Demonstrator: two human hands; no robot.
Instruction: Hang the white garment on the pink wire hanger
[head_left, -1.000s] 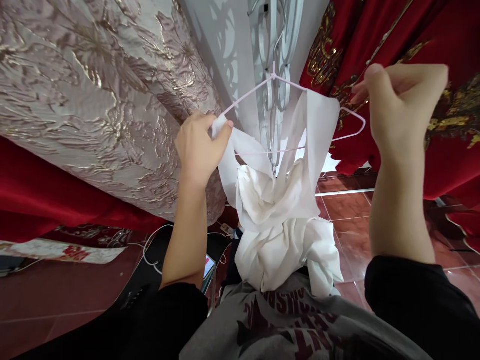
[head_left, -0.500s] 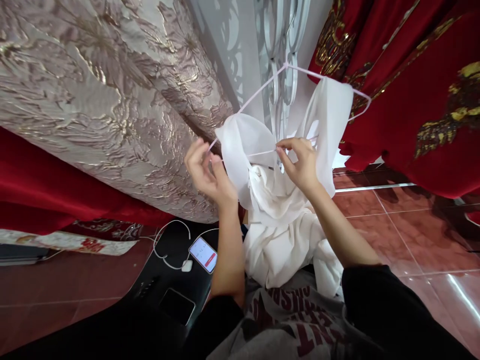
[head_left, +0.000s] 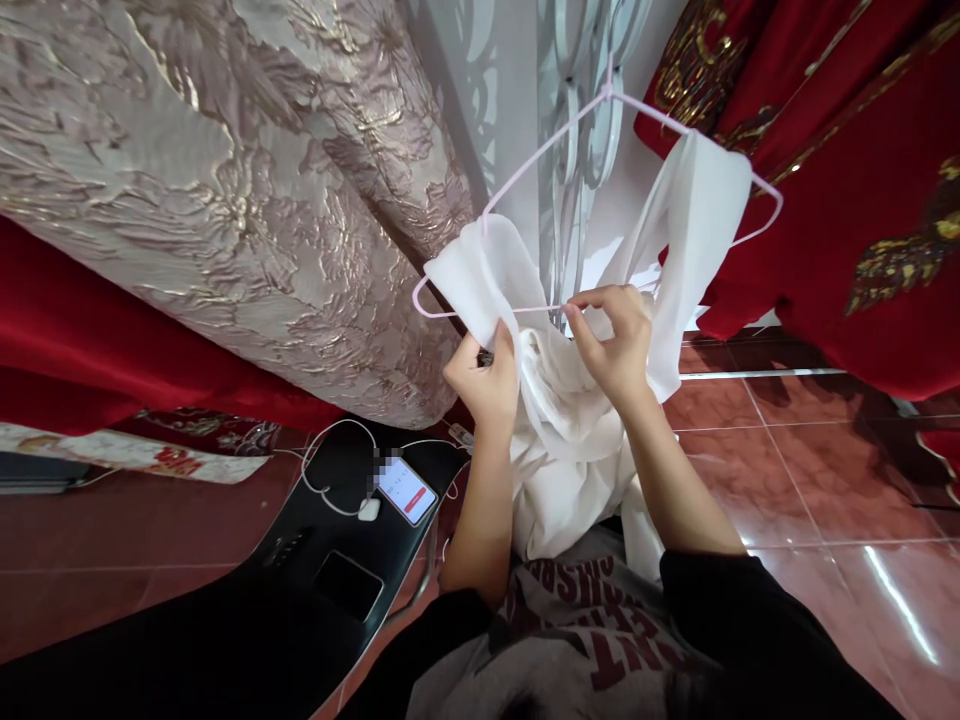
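Note:
A white garment (head_left: 570, 430) hangs by its two straps on a pale pink wire hanger (head_left: 525, 170), which is hooked on a white ornate metal grille (head_left: 577, 120). My left hand (head_left: 484, 380) is closed on the white cloth just below the hanger's left shoulder. My right hand (head_left: 615, 345) pinches the cloth at the hanger's bottom bar, near its middle. The rest of the garment bunches down onto my lap.
A beige and gold embroidered fabric (head_left: 225, 200) hangs at the left, red and gold garments (head_left: 847, 180) at the right. A black seat (head_left: 330, 570) at lower left holds a lit phone (head_left: 405, 490), a white cable and a dark phone. The floor is red tile (head_left: 810, 460).
Both hands came down from the hanger's ends to the garment at the bottom bar. The left strap now sits over the hanger's left shoulder. The view shifted slightly.

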